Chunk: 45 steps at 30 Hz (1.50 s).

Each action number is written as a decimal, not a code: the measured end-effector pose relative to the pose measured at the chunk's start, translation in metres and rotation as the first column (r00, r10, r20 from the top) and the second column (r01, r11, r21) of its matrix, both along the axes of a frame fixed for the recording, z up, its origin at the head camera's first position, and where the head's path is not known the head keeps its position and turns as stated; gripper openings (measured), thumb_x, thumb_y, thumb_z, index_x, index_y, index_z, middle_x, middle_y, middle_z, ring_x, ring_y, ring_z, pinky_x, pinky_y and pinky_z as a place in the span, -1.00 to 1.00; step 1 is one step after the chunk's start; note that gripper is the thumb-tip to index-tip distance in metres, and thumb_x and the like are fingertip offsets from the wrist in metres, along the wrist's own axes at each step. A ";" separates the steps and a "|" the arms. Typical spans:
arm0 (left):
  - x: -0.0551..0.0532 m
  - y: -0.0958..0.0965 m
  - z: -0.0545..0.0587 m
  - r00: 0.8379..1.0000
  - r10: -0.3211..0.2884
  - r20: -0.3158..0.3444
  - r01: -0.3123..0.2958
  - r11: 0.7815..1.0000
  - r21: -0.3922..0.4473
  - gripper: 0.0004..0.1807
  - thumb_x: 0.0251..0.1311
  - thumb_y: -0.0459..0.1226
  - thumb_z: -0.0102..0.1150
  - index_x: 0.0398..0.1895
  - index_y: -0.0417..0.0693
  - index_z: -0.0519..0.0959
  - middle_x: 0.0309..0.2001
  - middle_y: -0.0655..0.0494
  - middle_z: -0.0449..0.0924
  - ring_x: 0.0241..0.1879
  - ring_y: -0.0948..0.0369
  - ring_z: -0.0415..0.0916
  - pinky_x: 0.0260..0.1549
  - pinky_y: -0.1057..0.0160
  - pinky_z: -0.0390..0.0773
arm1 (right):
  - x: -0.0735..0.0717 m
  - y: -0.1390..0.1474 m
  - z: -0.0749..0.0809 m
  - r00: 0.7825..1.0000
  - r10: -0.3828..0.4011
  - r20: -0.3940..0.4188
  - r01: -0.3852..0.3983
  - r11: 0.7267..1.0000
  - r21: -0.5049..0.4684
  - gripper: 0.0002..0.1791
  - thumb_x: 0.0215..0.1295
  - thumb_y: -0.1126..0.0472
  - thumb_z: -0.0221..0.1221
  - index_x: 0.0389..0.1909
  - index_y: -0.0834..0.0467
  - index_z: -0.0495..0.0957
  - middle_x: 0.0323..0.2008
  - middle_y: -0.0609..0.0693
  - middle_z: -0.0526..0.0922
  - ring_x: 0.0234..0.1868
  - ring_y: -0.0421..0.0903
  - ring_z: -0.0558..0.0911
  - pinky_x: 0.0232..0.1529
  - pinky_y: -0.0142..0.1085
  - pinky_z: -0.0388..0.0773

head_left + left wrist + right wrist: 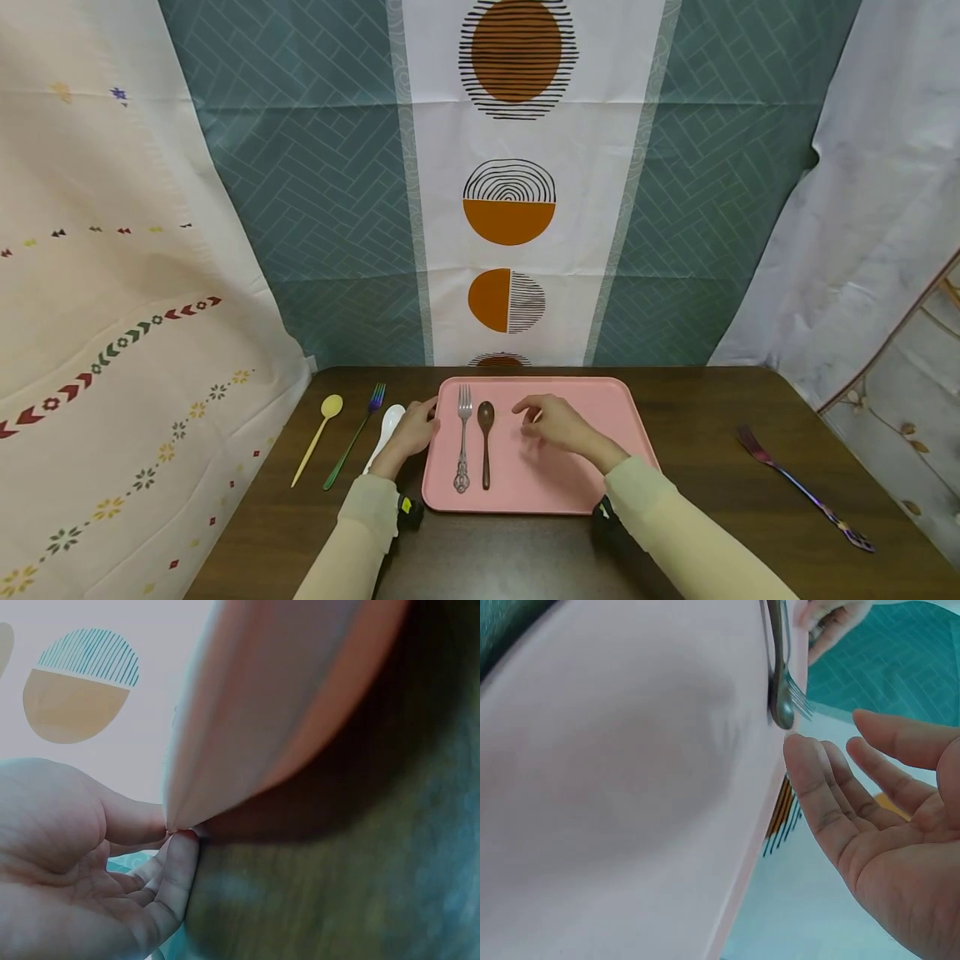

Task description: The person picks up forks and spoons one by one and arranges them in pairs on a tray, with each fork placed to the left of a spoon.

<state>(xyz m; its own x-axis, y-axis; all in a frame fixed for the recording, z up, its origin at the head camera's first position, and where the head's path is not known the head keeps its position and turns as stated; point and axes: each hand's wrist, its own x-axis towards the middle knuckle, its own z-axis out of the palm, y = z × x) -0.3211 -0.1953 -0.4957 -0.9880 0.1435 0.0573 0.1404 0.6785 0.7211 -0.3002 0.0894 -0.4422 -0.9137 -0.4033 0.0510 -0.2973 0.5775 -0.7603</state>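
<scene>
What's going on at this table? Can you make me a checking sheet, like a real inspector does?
Surface: dark brown table.
Job's things: pink tray; on it, a silver fork and a brown spoon lie side by side.
Clutter: yellow spoon, green and blue fork and white spoon left of the tray; purple fork off to its right.
Grippers: left hand pinches the tray's left edge; right hand is over the tray, holding nothing.
Cables: nothing seen that is plainly one.
Surroundings: teal and white cloth with orange shapes behind; pale cloths at both sides.
</scene>
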 end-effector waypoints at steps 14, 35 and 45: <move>-0.008 -0.001 0.001 1.000 0.024 0.018 -0.024 1.000 -0.014 -0.43 0.42 -0.41 0.00 0.48 -0.38 0.34 0.11 -0.35 0.45 0.01 -0.14 0.46 0.08 -0.17 0.48 | -0.002 0.035 0.013 0.999 0.002 0.051 0.002 0.997 -0.075 -0.65 0.35 0.46 0.20 0.14 0.40 0.60 -0.26 0.12 0.61 -0.25 0.08 0.65 -0.25 0.06 0.70; -0.010 -0.002 -0.007 1.000 0.010 0.029 -0.010 1.000 -0.004 -0.42 0.42 -0.43 0.00 0.48 -0.40 0.33 0.14 -0.35 0.44 0.06 -0.14 0.42 0.10 -0.18 0.48 | -0.002 0.074 0.015 0.999 -0.026 -0.040 0.023 0.997 -0.076 -0.65 0.31 0.43 0.26 0.10 0.39 0.63 -0.25 0.12 0.65 -0.30 0.02 0.67 -0.24 -0.01 0.67; -0.010 -0.002 -0.009 0.999 0.015 0.035 -0.015 1.000 -0.002 -0.42 0.43 -0.42 0.00 0.50 -0.39 0.32 0.15 -0.35 0.43 0.05 -0.14 0.43 0.11 -0.19 0.46 | -0.002 0.097 0.015 0.998 -0.018 -0.056 0.014 0.996 -0.085 -0.66 0.32 0.45 0.24 0.09 0.44 0.61 -0.24 0.16 0.63 -0.28 0.06 0.67 -0.25 0.01 0.67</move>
